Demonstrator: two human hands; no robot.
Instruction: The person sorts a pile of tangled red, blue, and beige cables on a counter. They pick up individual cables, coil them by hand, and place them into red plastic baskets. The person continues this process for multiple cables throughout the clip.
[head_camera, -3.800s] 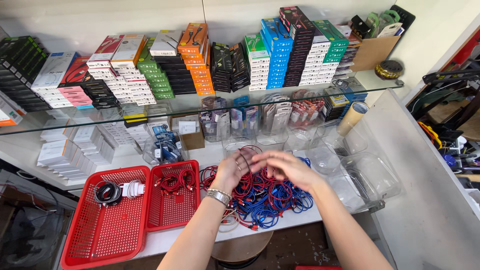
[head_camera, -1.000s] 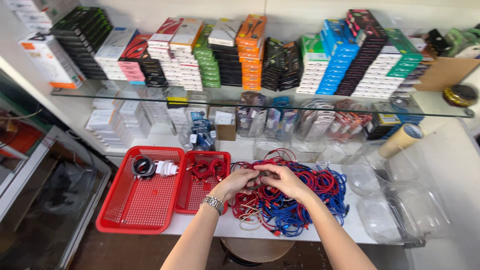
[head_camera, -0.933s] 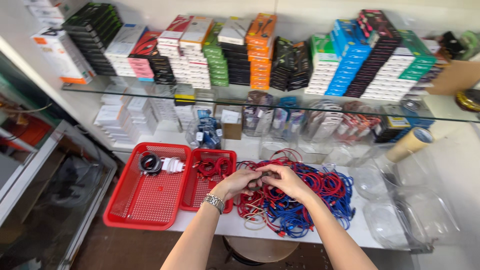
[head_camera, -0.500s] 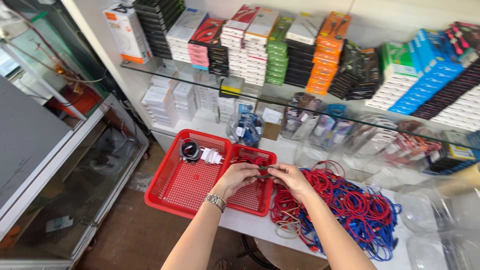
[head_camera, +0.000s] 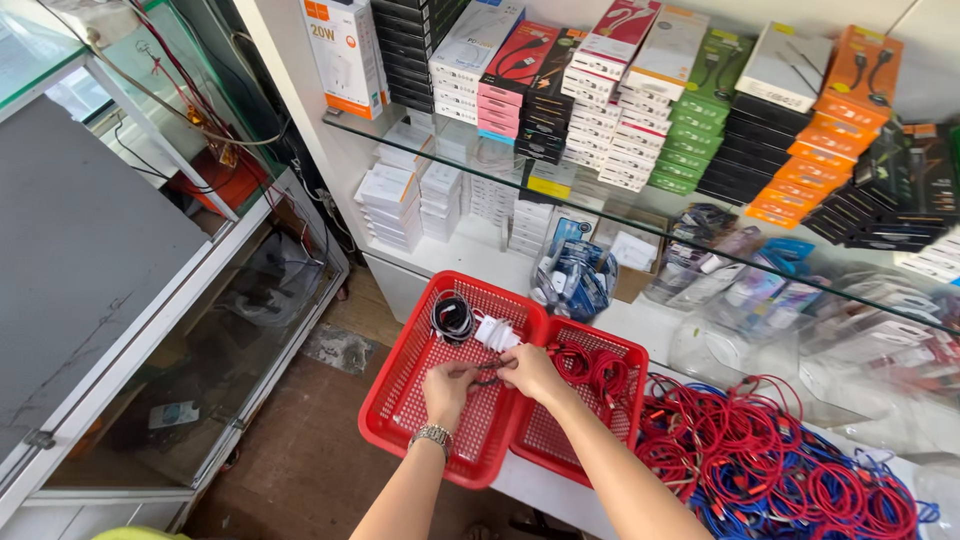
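Both hands have moved off the cable pile; left hand (head_camera: 447, 385) and right hand (head_camera: 530, 370) pinch a red cable (head_camera: 490, 368) over the left basket (head_camera: 400, 420).

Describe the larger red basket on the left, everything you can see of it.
The left basket is a shallow rectangular tray of red plastic with perforated mesh floor and walls and a solid rim. It sits flat at the white counter's left end, its near corner overhanging the edge, side by side with a smaller red basket. Inside, at the far end, lie a coiled black cable and white chargers. Both hands, left hand and right hand, hover over it pinching a small cable.
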